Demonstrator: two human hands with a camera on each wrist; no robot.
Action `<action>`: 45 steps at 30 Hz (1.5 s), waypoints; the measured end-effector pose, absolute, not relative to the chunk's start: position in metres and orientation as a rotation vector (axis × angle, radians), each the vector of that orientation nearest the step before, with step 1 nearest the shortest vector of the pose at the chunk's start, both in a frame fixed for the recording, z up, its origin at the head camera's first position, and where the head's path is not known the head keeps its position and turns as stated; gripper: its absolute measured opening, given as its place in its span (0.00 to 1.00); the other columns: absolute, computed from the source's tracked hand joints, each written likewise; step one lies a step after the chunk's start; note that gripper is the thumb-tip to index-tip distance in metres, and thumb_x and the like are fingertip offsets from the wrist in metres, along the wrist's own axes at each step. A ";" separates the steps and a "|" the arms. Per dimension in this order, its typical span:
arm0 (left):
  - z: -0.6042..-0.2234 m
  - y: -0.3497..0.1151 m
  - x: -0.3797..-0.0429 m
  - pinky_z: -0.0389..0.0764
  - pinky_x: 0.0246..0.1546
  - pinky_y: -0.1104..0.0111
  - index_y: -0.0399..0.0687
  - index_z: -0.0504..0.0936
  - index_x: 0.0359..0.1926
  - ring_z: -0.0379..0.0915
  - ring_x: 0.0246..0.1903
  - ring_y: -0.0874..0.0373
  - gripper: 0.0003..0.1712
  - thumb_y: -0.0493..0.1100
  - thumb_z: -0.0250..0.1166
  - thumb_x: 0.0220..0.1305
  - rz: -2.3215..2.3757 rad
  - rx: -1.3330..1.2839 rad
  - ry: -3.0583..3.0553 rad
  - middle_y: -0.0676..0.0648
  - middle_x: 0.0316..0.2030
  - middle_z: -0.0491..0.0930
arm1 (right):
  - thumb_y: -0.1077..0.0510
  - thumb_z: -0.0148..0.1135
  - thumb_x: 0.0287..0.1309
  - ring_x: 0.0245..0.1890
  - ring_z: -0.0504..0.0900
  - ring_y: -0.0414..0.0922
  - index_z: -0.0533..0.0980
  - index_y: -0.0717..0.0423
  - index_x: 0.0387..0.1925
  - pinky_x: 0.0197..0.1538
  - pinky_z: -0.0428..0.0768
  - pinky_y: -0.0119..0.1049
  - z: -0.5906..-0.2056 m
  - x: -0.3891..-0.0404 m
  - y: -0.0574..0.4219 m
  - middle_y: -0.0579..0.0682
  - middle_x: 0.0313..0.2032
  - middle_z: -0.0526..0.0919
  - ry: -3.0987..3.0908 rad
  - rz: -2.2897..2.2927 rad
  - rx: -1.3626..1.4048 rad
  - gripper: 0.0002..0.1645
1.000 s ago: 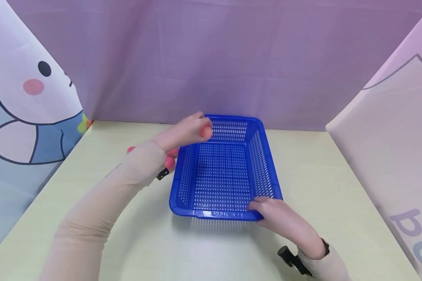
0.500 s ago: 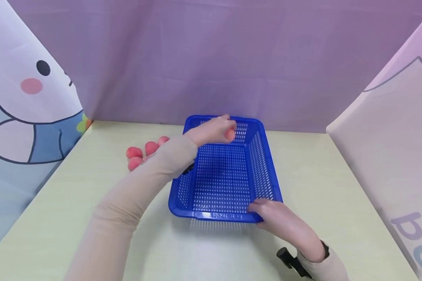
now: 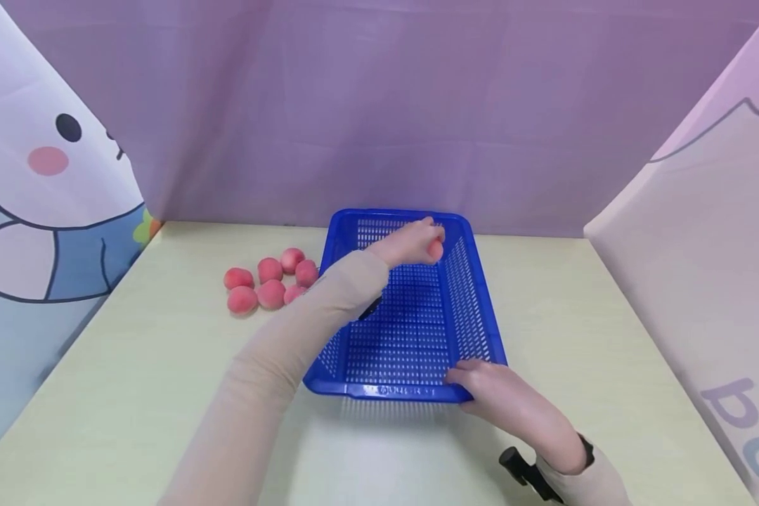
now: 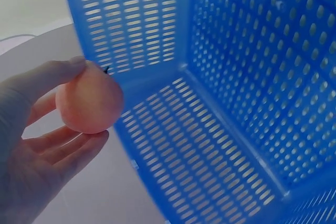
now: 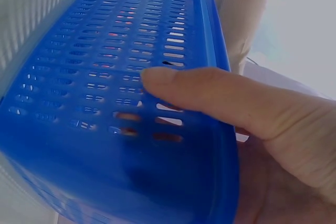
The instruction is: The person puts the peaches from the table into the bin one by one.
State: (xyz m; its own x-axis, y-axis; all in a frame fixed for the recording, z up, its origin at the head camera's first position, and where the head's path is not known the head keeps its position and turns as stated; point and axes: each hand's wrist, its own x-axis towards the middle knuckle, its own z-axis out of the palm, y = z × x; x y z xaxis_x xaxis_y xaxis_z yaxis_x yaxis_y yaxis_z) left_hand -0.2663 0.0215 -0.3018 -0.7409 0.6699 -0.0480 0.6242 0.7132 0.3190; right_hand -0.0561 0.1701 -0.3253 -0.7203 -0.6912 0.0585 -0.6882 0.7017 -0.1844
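A peach (image 3: 435, 250) sits between the thumb and curled fingers of the left hand (image 3: 410, 242), closed snugly round it, and appears over the far right part of the blue basket (image 3: 379, 391), its height above the floor of the basket hard to tell. The basket's long axis runs away from the person, and the right hand (image 3: 502, 397), farther from that peach, grips the rim at the near right corner. Loose peaches (image 3: 270, 294) lie on the table (image 3: 164, 393) left of the basket.
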 end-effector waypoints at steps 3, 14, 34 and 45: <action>-0.310 0.024 -0.270 0.72 0.40 0.71 0.45 0.70 0.54 0.68 0.42 0.56 0.24 0.42 0.59 0.54 0.425 1.040 2.769 0.44 0.51 0.68 | 0.64 0.69 0.36 0.27 0.76 0.40 0.78 0.56 0.29 0.32 0.77 0.33 -0.326 -0.055 0.169 0.46 0.26 0.78 2.894 -0.316 -1.178 0.12; -0.337 0.031 -0.281 0.71 0.42 0.70 0.43 0.72 0.53 0.68 0.44 0.55 0.22 0.41 0.58 0.56 0.475 1.010 2.818 0.43 0.51 0.69 | 0.59 0.67 0.40 0.25 0.73 0.36 0.77 0.55 0.28 0.28 0.75 0.30 -0.325 -0.049 0.169 0.43 0.25 0.76 2.897 -0.377 -1.165 0.10; -0.372 0.044 -0.290 0.67 0.54 0.65 0.43 0.73 0.51 0.63 0.56 0.48 0.21 0.40 0.57 0.55 0.419 0.984 2.845 0.38 0.57 0.65 | 0.48 0.60 0.50 0.23 0.70 0.33 0.78 0.54 0.29 0.26 0.74 0.26 -0.325 -0.041 0.167 0.41 0.24 0.75 2.963 -0.429 -1.194 0.13; -0.381 0.047 -0.293 0.69 0.51 0.66 0.43 0.73 0.51 0.67 0.52 0.50 0.21 0.41 0.59 0.54 0.337 0.965 2.885 0.37 0.54 0.68 | 0.48 0.61 0.49 0.22 0.69 0.32 0.78 0.54 0.27 0.26 0.73 0.25 -0.328 -0.041 0.166 0.40 0.23 0.74 2.997 -0.444 -1.186 0.13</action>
State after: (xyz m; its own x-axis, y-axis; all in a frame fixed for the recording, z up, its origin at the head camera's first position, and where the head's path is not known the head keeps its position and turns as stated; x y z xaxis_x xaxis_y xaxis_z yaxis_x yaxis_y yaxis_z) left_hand -0.2934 0.0474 -0.3809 -0.7982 0.6023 -0.0070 0.5845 0.7773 0.2330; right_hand -0.0408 0.1658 -0.3278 -0.7290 -0.6539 0.2022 -0.6845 0.6983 -0.2096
